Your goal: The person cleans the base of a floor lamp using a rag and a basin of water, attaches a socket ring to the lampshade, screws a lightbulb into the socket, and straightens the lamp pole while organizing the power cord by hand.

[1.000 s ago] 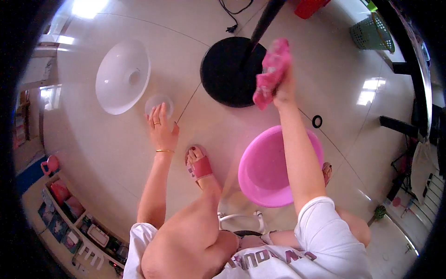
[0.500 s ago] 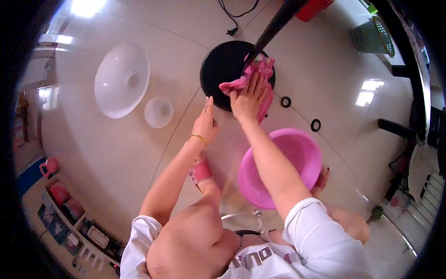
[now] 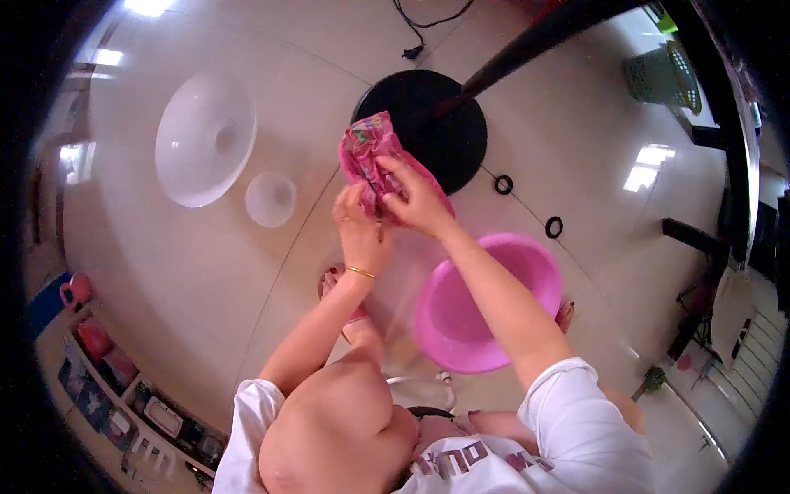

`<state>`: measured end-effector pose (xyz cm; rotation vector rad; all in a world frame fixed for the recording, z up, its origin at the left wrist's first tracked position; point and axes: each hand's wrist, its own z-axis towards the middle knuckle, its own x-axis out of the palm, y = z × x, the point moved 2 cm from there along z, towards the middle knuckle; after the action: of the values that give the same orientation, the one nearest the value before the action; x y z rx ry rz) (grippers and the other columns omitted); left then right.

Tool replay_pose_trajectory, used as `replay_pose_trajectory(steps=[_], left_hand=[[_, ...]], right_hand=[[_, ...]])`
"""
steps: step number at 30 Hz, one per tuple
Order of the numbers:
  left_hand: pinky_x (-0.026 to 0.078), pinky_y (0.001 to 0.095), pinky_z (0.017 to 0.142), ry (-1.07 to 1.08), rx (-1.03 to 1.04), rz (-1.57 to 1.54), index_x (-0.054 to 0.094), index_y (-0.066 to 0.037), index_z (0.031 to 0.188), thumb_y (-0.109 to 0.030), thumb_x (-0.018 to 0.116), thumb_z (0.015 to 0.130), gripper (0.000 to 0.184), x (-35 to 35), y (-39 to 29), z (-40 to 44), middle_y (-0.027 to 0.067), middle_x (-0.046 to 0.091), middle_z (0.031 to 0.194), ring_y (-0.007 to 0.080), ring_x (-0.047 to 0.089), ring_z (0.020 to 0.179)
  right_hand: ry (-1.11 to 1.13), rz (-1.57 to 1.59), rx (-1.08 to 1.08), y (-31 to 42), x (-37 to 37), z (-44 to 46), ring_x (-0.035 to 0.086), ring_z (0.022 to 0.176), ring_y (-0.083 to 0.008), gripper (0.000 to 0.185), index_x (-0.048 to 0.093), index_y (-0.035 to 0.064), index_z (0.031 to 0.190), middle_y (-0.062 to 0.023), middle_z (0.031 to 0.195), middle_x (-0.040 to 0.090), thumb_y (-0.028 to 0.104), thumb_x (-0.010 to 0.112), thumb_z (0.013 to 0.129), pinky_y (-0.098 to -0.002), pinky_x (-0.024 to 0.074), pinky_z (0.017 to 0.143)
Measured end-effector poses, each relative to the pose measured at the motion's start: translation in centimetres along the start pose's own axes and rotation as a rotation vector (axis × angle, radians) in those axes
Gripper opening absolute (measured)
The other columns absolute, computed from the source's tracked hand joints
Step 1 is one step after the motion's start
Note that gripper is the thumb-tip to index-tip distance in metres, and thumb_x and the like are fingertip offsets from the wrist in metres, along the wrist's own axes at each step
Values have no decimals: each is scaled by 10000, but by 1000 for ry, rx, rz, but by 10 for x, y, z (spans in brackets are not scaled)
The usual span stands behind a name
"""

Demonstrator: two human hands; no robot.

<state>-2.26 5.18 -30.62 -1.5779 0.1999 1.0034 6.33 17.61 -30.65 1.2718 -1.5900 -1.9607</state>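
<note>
1. Pink patterned cloth (image 3: 374, 151) is bunched between the seated person's two hands, out in front of the knees.
2. Close together, both hands are clamped on it: the left hand (image 3: 360, 230) grips its near edge with bent fingers, while the right hand (image 3: 418, 200) spreads across the middle, thumb and fingers pressing into the folds.
3. From where I stand, the cloth overlaps the near left rim of a round black base (image 3: 448, 152); whether it touches that base I cannot tell.
4. A black pole (image 3: 535, 53) rises at a slant from the base.
5. Under the right forearm, a pink basin (image 3: 455, 325) sits on the tiled floor (image 3: 255, 272).
6. Off to the left lie a large white dish-shaped piece (image 3: 202, 144) and, just beside it, a smaller whitish one (image 3: 267, 200).
7. Two black rings (image 3: 496, 187) lie on the tiles to the right of the base, near each other but apart.
8. Beyond the base, a black plug (image 3: 413, 52) ends a cord.
</note>
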Motion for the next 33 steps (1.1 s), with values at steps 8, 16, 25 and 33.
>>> replay_pose_trajectory(steps=[8,16,25,33], left_hand=[[58,530,1164,104,-62,280,200,47,1466,-353,623,837,857,44,-27,32,282,55,1549,459,41,1434],[51,525,1172,272,199,454,238,22,1471,-491,616,797,928,55,-16,70,275,151,1538,450,71,1439],[175,394,1192,319,442,188,262,-39,1462,-481,702,727,963,36,25,146,129,272,1536,294,225,1434],[152,451,1192,353,734,356,306,-300,1485,-587,656,735,877,47,32,216,-3,300,1543,285,230,1433]], right_hand=[[-605,222,-210,125,-119,50,523,1033,-188,357,531,36,1150,-80,1096,548,119,627,817,-304,384,958],[-521,629,28,133,-111,87,250,486,-82,392,368,85,552,28,527,279,80,560,894,-287,192,496],[-312,667,-69,123,-123,92,313,495,-84,318,439,64,561,34,539,338,86,604,832,-276,238,496],[-347,540,-20,128,-124,93,241,452,-121,360,316,70,535,2,507,237,86,520,831,-322,261,498]])
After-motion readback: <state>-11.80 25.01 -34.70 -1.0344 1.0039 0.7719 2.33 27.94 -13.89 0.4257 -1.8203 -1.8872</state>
